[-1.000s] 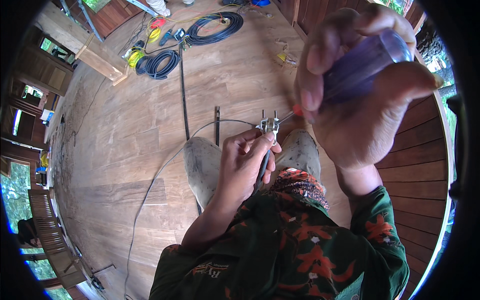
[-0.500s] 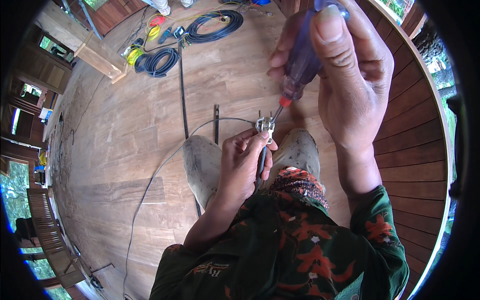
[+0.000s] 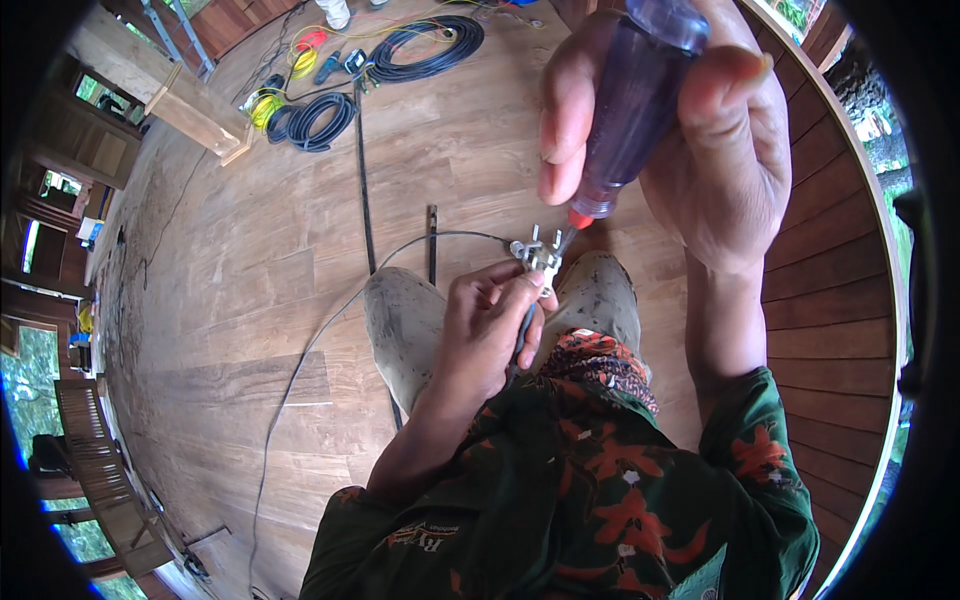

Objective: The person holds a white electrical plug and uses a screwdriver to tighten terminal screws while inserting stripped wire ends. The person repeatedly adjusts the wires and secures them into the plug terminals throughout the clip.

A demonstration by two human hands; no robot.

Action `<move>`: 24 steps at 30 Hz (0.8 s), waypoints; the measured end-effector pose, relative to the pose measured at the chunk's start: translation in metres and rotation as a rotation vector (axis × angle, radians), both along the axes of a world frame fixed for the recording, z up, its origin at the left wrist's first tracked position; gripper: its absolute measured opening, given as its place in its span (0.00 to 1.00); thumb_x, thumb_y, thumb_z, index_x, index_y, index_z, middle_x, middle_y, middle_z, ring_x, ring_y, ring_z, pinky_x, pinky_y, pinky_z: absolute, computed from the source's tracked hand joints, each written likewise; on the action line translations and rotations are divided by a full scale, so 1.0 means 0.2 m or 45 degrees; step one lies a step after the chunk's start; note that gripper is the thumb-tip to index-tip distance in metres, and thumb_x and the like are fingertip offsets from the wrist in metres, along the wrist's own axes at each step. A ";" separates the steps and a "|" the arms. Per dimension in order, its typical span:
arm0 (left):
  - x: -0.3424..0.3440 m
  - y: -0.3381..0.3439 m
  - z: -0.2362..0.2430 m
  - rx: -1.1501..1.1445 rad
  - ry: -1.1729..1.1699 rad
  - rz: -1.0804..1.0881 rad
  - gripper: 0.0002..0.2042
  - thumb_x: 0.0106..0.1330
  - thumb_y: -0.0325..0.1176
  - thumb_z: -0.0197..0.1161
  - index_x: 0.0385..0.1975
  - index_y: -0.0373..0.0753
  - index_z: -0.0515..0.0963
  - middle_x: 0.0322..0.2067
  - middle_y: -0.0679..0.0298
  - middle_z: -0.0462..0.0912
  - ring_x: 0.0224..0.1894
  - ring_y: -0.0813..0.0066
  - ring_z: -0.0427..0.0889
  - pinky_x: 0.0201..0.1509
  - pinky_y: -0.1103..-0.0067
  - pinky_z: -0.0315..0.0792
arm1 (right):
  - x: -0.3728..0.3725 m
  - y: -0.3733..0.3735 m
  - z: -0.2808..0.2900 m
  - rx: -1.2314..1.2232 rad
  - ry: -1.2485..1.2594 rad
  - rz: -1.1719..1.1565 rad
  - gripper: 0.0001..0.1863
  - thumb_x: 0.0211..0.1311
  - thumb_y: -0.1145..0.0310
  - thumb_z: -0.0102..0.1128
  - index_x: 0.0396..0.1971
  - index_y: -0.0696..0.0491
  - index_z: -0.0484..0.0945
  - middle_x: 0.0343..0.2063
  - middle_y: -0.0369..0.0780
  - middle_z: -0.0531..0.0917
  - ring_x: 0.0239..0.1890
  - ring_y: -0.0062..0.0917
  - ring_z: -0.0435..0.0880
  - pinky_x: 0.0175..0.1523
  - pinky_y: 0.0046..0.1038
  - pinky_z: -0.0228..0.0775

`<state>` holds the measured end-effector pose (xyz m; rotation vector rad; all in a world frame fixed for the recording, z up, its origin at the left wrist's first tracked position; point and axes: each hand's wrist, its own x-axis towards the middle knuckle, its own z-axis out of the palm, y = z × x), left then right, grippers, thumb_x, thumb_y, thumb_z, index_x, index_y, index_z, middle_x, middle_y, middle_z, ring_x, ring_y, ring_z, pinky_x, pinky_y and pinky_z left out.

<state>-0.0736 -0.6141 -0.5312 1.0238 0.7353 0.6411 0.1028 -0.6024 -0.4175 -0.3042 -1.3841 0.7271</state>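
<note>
Between the thumb and fingers of my left hand [image 3: 492, 325] is a small white electrical plug [image 3: 542, 262], its metal prongs pointing away from me. A dark cable [image 3: 524, 330] runs down from the plug through my fingers. My right hand [image 3: 715, 150] holds a screwdriver [image 3: 640, 110] with a see-through purple handle and a red collar. The screwdriver slants down to the left, its tip at the plug's right side; whether it sits in a screw is too small to tell. The right thumb is lifted off the handle while the fingers stay around it.
A thin grey cable [image 3: 300, 370] curves over the wooden floor [image 3: 220, 300]. Farther off lie coiled black cables [image 3: 425, 48], yellow cable [image 3: 265, 110] and a cordless drill [image 3: 328, 66]. A wooden post [image 3: 200, 110] stands at left, a curved plank wall [image 3: 825, 280] at right.
My right hand has shifted its grip on the screwdriver, the thumb coming away from the handle. The plug has moved slightly right and turned a little in my left hand.
</note>
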 end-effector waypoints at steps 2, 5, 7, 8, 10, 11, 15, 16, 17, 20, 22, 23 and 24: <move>0.01 -0.02 0.00 0.006 -0.049 -0.014 0.15 0.77 0.35 0.56 0.29 0.30 0.79 0.12 0.66 0.71 0.09 0.84 0.62 0.13 0.84 0.57 | 0.04 0.02 0.01 0.023 -0.006 0.195 0.39 0.79 0.47 0.48 0.68 0.70 0.60 0.34 0.56 0.85 0.30 0.32 0.90 0.35 0.25 0.85; 0.03 -0.02 0.00 -0.017 -0.076 0.015 0.15 0.77 0.35 0.56 0.29 0.30 0.79 0.12 0.67 0.72 0.09 0.84 0.62 0.13 0.84 0.57 | 0.07 0.07 -0.01 0.121 0.095 0.385 0.36 0.80 0.49 0.47 0.69 0.67 0.56 0.39 0.61 0.84 0.35 0.40 0.91 0.39 0.31 0.88; 0.03 -0.01 0.01 -0.049 -0.075 0.059 0.15 0.77 0.36 0.56 0.30 0.30 0.79 0.12 0.67 0.72 0.09 0.84 0.63 0.13 0.84 0.57 | 0.08 0.11 -0.02 0.250 0.134 0.453 0.33 0.80 0.51 0.46 0.68 0.63 0.56 0.42 0.63 0.83 0.39 0.45 0.91 0.42 0.36 0.90; 0.03 -0.01 0.01 -0.029 -0.057 0.062 0.16 0.77 0.37 0.56 0.30 0.31 0.79 0.13 0.67 0.72 0.08 0.84 0.63 0.13 0.84 0.56 | 0.08 0.11 -0.03 0.269 0.183 0.414 0.32 0.80 0.50 0.47 0.67 0.62 0.57 0.43 0.62 0.83 0.40 0.45 0.91 0.43 0.36 0.90; 0.02 0.00 0.01 -0.041 -0.041 0.072 0.16 0.77 0.37 0.56 0.30 0.31 0.79 0.13 0.67 0.72 0.08 0.84 0.63 0.13 0.85 0.55 | 0.10 0.09 -0.02 0.285 0.046 0.197 0.29 0.79 0.51 0.50 0.62 0.62 0.65 0.45 0.57 0.83 0.43 0.39 0.89 0.46 0.33 0.87; 0.02 0.01 0.01 -0.040 -0.040 0.079 0.16 0.77 0.38 0.55 0.30 0.31 0.79 0.13 0.67 0.72 0.08 0.84 0.63 0.13 0.85 0.55 | 0.11 0.09 -0.02 0.292 -0.021 0.088 0.28 0.79 0.51 0.51 0.60 0.62 0.68 0.45 0.55 0.83 0.45 0.36 0.89 0.47 0.32 0.86; 0.02 0.02 -0.01 -0.025 -0.007 0.074 0.17 0.77 0.38 0.55 0.30 0.31 0.78 0.13 0.67 0.72 0.08 0.85 0.63 0.12 0.85 0.54 | 0.14 0.05 0.01 0.352 -0.432 -0.442 0.26 0.79 0.54 0.52 0.58 0.65 0.74 0.43 0.48 0.86 0.44 0.26 0.87 0.52 0.28 0.81; 0.02 0.02 -0.01 -0.026 -0.014 0.072 0.17 0.77 0.38 0.55 0.30 0.31 0.78 0.13 0.67 0.72 0.08 0.85 0.63 0.12 0.85 0.54 | 0.12 0.07 0.00 0.341 -0.289 -0.310 0.27 0.79 0.54 0.52 0.59 0.65 0.74 0.42 0.47 0.86 0.44 0.27 0.87 0.52 0.28 0.81; 0.02 0.02 -0.01 -0.027 -0.020 0.069 0.17 0.77 0.38 0.56 0.30 0.31 0.78 0.13 0.67 0.72 0.08 0.85 0.63 0.12 0.85 0.54 | 0.10 0.08 -0.01 0.288 -0.212 -0.283 0.27 0.79 0.54 0.53 0.61 0.65 0.73 0.43 0.47 0.86 0.45 0.27 0.87 0.53 0.29 0.80; 0.02 0.02 -0.02 -0.032 -0.009 0.072 0.16 0.76 0.38 0.56 0.30 0.31 0.78 0.13 0.67 0.72 0.09 0.84 0.64 0.12 0.85 0.54 | 0.04 0.06 -0.02 0.181 -0.017 -0.351 0.29 0.79 0.54 0.54 0.64 0.65 0.72 0.45 0.46 0.86 0.47 0.28 0.86 0.56 0.30 0.79; 0.02 0.02 -0.02 -0.031 -0.008 0.082 0.16 0.76 0.38 0.56 0.30 0.31 0.78 0.13 0.67 0.73 0.09 0.84 0.64 0.12 0.85 0.54 | 0.03 0.03 0.00 0.152 -0.116 -0.467 0.29 0.78 0.55 0.55 0.63 0.65 0.72 0.46 0.46 0.86 0.48 0.27 0.85 0.57 0.29 0.77; 0.02 0.02 -0.02 -0.024 -0.028 0.086 0.16 0.76 0.38 0.56 0.30 0.31 0.79 0.13 0.67 0.73 0.09 0.84 0.64 0.12 0.85 0.55 | 0.03 0.02 0.00 0.138 -0.166 -0.525 0.29 0.78 0.55 0.56 0.63 0.65 0.73 0.47 0.47 0.85 0.48 0.27 0.84 0.58 0.28 0.76; 0.02 0.02 -0.02 -0.035 -0.004 0.087 0.16 0.76 0.38 0.56 0.30 0.31 0.79 0.13 0.67 0.73 0.09 0.84 0.64 0.12 0.85 0.55 | 0.04 0.00 0.02 0.129 -0.243 -0.463 0.28 0.78 0.55 0.56 0.63 0.65 0.73 0.48 0.46 0.85 0.48 0.27 0.84 0.58 0.28 0.75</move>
